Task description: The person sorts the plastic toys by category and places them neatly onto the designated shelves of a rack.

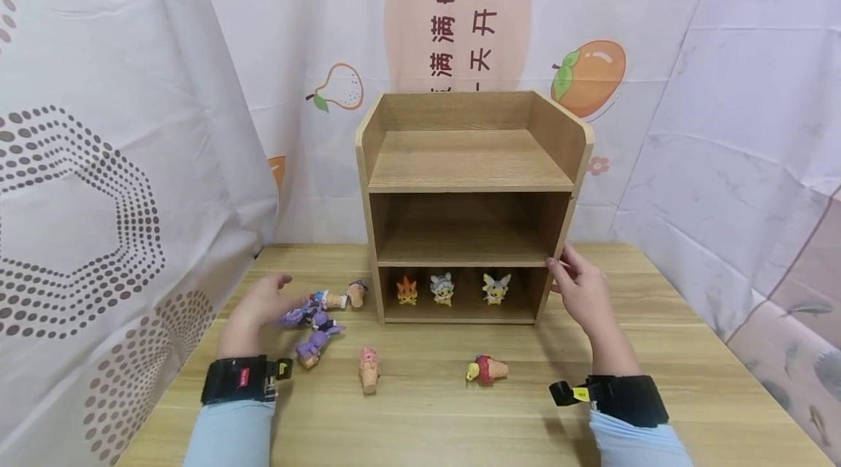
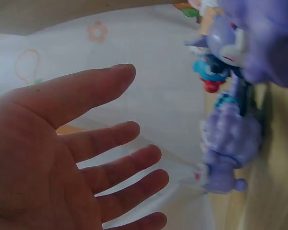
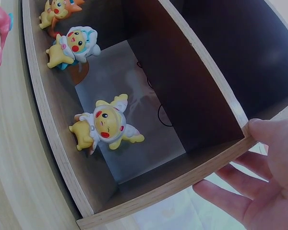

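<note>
The left hand (image 1: pixel 258 310) lies low over the worktop (image 1: pixel 420 416) with its fingers spread out straight, holding nothing. Right at its fingertips is a little heap of purple toys (image 1: pixel 312 328), lying on their sides in a jumble, so they are easy to reach. A bit past them, toward the shelf, lies a small tan toy (image 1: pixel 357 293). Nearer the person, between the two hands, a pink ice-cream cone toy (image 1: pixel 369 368) lies flat, and closer to the right hand a red one (image 1: pixel 486 369) lies flat too. In the middle stands a wooden shelf (image 1: pixel 468 160) with three levels. Its bottom level holds three little yellow figures in a neat row, all standing up and facing out: an orange-topped one (image 1: pixel 406 290), a grey-hooded one (image 1: pixel 443 288) and a white-winged one (image 1: pixel 496 288), which is closest to the right hand. The right hand (image 1: pixel 581 292) rests against the shelf's right side wall, thumb on the front edge and fingers loose behind it, as if to keep the shelf steady. It holds no toy.
</note>
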A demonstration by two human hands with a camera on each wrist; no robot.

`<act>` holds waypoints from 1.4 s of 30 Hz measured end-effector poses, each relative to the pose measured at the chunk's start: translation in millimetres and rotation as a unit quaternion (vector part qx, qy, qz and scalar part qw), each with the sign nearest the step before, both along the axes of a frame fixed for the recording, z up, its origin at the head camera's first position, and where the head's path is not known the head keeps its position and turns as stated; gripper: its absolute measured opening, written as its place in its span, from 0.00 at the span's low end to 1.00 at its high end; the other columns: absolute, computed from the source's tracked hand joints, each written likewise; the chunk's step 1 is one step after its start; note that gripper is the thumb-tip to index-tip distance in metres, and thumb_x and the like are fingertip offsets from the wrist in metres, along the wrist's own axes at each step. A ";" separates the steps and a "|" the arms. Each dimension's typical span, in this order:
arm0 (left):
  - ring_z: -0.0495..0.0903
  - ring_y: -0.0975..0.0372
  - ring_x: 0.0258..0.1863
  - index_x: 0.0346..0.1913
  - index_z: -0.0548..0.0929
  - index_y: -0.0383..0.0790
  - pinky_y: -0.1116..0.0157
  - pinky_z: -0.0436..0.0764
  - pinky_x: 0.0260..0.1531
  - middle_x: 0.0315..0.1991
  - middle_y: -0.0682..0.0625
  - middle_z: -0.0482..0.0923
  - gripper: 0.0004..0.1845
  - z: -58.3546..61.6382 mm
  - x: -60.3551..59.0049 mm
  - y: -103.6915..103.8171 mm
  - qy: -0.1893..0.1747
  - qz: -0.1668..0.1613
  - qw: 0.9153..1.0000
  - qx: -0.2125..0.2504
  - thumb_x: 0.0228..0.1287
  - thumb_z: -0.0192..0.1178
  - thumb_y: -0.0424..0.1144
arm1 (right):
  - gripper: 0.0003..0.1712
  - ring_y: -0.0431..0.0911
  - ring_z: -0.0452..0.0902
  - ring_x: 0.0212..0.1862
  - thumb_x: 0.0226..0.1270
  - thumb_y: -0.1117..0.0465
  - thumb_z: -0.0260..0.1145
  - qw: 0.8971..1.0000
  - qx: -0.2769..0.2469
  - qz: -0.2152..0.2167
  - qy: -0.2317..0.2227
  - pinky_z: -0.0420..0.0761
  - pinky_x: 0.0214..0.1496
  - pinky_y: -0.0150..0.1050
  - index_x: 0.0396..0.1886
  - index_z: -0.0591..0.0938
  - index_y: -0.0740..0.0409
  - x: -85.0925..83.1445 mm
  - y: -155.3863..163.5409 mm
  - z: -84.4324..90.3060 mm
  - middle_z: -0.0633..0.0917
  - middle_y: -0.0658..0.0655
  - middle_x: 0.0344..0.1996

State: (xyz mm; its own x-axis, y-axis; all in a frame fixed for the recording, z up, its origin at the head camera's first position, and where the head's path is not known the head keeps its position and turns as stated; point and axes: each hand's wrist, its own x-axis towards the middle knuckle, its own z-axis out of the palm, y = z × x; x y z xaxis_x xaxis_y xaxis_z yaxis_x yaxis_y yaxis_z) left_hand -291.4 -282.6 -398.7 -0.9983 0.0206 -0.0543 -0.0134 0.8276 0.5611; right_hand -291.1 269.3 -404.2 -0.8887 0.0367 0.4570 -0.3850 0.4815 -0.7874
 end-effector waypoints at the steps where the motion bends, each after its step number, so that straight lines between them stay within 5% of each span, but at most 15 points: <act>1: 0.64 0.30 0.66 0.72 0.65 0.25 0.35 0.67 0.61 0.68 0.22 0.63 0.41 -1.6 -0.9 -1.3 -0.003 0.000 1.000 -0.002 0.68 0.65 0.51 | 0.31 0.64 0.76 0.62 0.81 0.59 0.57 1.000 0.000 -0.001 -0.001 0.86 0.39 0.40 0.78 0.64 0.61 -0.2 0.2 -0.1 0.77 0.75 0.62; 5: 0.64 0.29 0.65 0.71 0.65 0.23 0.33 0.66 0.61 0.68 0.21 0.62 0.42 -9.6 -4.0 -6.8 -0.016 0.002 1.000 -0.002 0.69 0.64 0.53 | 0.31 0.62 0.76 0.62 0.81 0.58 0.57 1.000 -0.001 -0.004 -0.004 0.86 0.40 0.42 0.78 0.65 0.61 -0.1 0.0 -0.8 0.77 0.73 0.62; 12: 0.63 0.29 0.66 0.72 0.64 0.23 0.32 0.65 0.61 0.68 0.22 0.62 0.40 -21.0 -6.8 -11.2 -0.046 0.018 0.999 0.021 0.67 0.65 0.47 | 0.30 0.64 0.78 0.59 0.80 0.59 0.58 1.000 -0.002 -0.003 0.010 0.83 0.35 0.27 0.77 0.66 0.62 0.5 -1.3 0.0 0.78 0.74 0.61; 19: 0.64 0.29 0.65 0.71 0.65 0.25 0.32 0.66 0.59 0.67 0.22 0.64 0.39 -25.8 -6.7 -8.9 -0.067 0.037 0.997 0.019 0.64 0.67 0.43 | 0.30 0.64 0.77 0.60 0.80 0.58 0.58 1.000 0.002 -0.004 0.005 0.83 0.36 0.27 0.77 0.66 0.61 -0.1 -0.7 -0.3 0.78 0.73 0.62; 42: 0.71 0.31 0.60 0.66 0.72 0.25 0.32 0.68 0.57 0.61 0.24 0.72 0.35 -39.3 -11.2 -9.4 -0.076 0.023 0.997 0.012 0.60 0.70 0.39 | 0.31 0.65 0.77 0.60 0.81 0.56 0.58 1.000 0.007 -0.010 0.002 0.83 0.37 0.28 0.77 0.66 0.62 -0.2 -0.2 -0.8 0.77 0.73 0.62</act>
State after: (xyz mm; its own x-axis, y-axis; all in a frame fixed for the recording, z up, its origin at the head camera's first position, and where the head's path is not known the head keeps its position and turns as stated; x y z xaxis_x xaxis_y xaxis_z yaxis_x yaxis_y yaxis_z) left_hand -302.6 -292.0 -438.0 -0.9785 -0.0214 -0.2053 -0.1372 0.8107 0.5691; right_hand -291.3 269.1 -405.0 -0.8864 0.0486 0.4604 -0.3775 0.4999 -0.7795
